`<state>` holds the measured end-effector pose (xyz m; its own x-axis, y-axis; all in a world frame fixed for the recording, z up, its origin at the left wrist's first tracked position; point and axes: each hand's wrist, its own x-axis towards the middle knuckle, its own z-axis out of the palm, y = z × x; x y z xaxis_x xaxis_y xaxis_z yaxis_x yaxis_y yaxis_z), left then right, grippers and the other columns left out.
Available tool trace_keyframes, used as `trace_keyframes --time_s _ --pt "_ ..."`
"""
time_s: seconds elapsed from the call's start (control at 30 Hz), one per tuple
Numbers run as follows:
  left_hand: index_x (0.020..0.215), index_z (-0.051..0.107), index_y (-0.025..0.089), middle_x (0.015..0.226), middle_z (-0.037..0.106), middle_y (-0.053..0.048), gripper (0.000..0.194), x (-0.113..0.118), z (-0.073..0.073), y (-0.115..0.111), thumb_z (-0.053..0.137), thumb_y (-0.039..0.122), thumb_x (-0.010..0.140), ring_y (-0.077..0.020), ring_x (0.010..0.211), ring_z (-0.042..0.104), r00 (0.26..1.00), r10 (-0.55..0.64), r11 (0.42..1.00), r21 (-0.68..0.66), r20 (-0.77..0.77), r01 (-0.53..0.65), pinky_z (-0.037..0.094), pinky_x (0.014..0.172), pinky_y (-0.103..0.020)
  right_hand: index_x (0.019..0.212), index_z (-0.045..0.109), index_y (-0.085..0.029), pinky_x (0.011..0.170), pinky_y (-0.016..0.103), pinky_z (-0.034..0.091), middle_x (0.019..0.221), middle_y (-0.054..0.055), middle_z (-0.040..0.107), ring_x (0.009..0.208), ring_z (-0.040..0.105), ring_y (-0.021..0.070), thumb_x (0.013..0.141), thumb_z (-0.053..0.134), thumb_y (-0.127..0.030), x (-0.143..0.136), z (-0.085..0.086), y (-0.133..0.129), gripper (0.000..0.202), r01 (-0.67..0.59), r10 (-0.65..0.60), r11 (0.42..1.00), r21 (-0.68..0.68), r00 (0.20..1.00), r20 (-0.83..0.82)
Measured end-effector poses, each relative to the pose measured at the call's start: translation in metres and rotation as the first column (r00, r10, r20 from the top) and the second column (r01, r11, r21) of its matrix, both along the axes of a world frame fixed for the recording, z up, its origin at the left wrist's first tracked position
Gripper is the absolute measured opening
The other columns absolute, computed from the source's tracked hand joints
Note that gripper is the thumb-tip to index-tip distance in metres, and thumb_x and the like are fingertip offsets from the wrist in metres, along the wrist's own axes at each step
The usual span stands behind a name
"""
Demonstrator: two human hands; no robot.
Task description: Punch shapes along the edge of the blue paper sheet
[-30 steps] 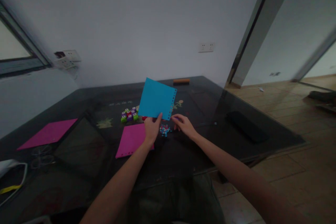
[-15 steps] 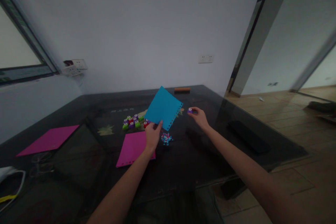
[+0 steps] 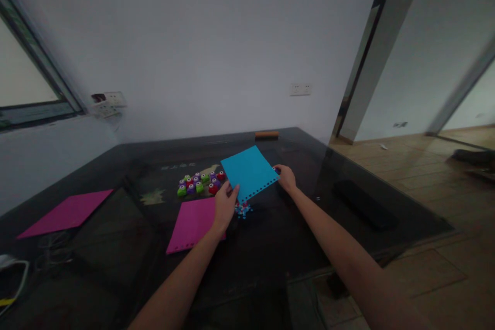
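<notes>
A blue sheet point(image 3: 250, 171) with a row of holes along its near edge hangs above the dark table. My left hand point(image 3: 226, 205) is closed on its near left corner. At the sheet's right corner, my right hand point(image 3: 285, 178) pinches a small purple hole punch point(image 3: 276, 170), which the sheet partly hides. Several red, green and purple punches point(image 3: 199, 187) stand left of the sheet. Small blue and pink paper bits point(image 3: 243, 210) lie in a pile just below it. A pink sheet point(image 3: 193, 219) with holes along its near edge lies by my left wrist.
Another pink sheet point(image 3: 67, 211) lies at the far left. A brown roll point(image 3: 266, 135) is at the table's back edge. On the right rests a long black object point(image 3: 364, 204). A white cable point(image 3: 23, 281) curves at the lower left.
The blue sheet has turned and tilted, its right corner now at my right hand. My right hand has moved slightly left with the purple punch, meeting the sheet's edge.
</notes>
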<state>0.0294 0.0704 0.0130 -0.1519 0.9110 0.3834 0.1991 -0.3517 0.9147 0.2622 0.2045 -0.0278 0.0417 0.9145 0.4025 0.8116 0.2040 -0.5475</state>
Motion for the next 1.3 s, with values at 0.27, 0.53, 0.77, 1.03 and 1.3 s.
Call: trace_keyframes --time_s 0.27,0.53,0.77,1.03,1.3 --pt "0.091 0.060 0.013 0.088 0.066 -0.007 0.025 0.000 -0.002 0.001 0.055 0.034 0.079 -0.0199 0.079 0.062 0.996 -0.033 0.997 -0.067 -0.077 0.028 0.048 0.072 -0.030 0.104 0.065 -0.016 0.085 0.029 0.039 0.102 0.010 0.064 0.097 0.056 0.0213 0.073 0.063 -0.025 0.006 -0.004 0.006 0.032 0.002 -0.001 1.000 -0.016 0.997 0.072" --pt "0.100 0.061 0.013 0.090 0.069 -0.009 0.029 0.000 -0.004 0.001 0.057 0.029 0.076 -0.0212 0.078 0.065 0.994 -0.073 0.989 -0.133 -0.081 0.062 0.050 0.069 -0.031 0.094 0.068 -0.016 0.084 0.032 0.039 0.098 0.011 0.062 0.096 0.055 0.0236 0.074 0.063 -0.031 0.017 -0.005 0.005 0.025 0.022 -0.022 1.000 -0.002 0.990 0.141" --pt "0.102 0.059 0.012 0.084 0.070 -0.009 0.029 0.002 -0.004 0.000 0.058 0.026 0.076 -0.0201 0.069 0.066 0.992 -0.099 0.981 -0.175 -0.075 0.085 0.051 0.061 -0.029 0.094 0.068 -0.016 0.083 0.031 0.039 0.095 0.011 0.061 0.092 0.054 0.0225 0.076 0.062 -0.031 0.017 -0.005 0.006 0.023 0.021 -0.029 0.999 0.045 0.982 0.187" --pt "0.107 0.056 0.012 0.086 0.070 -0.010 0.033 0.000 -0.008 0.003 0.057 0.026 0.077 -0.0205 0.069 0.066 0.989 -0.126 0.973 -0.203 -0.082 0.107 0.052 0.059 -0.030 0.098 0.065 -0.013 0.085 0.034 0.040 0.102 0.014 0.061 0.095 0.055 0.0241 0.075 0.062 -0.026 0.016 0.009 -0.001 0.026 0.013 -0.020 0.998 0.067 0.994 0.103" --pt "0.107 0.054 0.013 0.086 0.069 -0.009 0.036 -0.006 -0.004 0.005 0.060 0.030 0.075 -0.0185 0.068 0.065 0.991 -0.130 0.977 -0.173 -0.019 0.124 0.051 0.058 -0.027 0.079 0.066 -0.015 0.059 0.025 0.045 0.071 0.006 0.065 0.064 0.059 0.0155 0.081 0.050 -0.044 0.003 0.044 -0.020 0.034 -0.397 0.285 0.910 -0.115 0.805 -0.521"
